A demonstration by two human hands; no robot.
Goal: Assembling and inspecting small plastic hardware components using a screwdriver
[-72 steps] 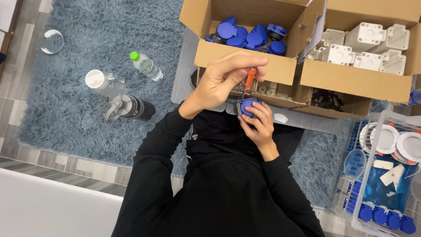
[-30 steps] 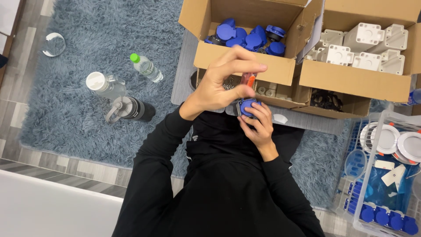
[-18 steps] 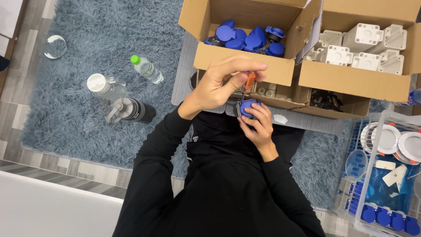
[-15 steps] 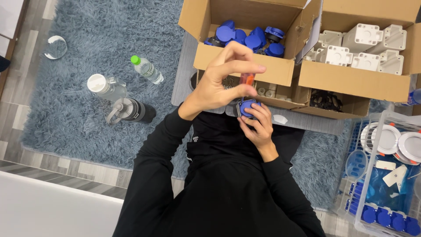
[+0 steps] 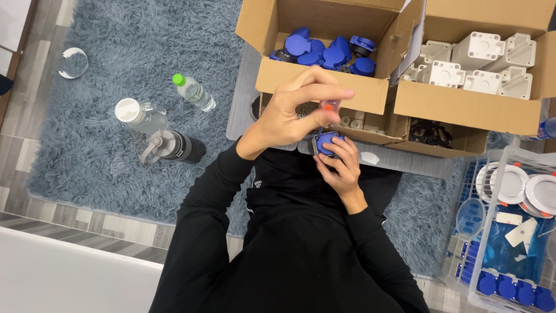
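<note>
At frame centre, the left hand (image 5: 289,113) pinches an orange-handled tool (image 5: 330,106) over the blue part (image 5: 325,142) gripped by the right hand (image 5: 341,168), assembly apparently unfinished.

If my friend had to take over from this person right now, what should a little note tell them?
Left hand: raised, pinching an orange-handled tool over the part.
Right hand: holds a small blue part in the lap.
More blue parts lie in the left cardboard box; white parts in the right one.
Done: part picked up, tool on it.
Left: cannot tell how far along.

Shaggy blue-grey rug (image 5: 116,116), grey plank floor (image 5: 17,156)
</note>
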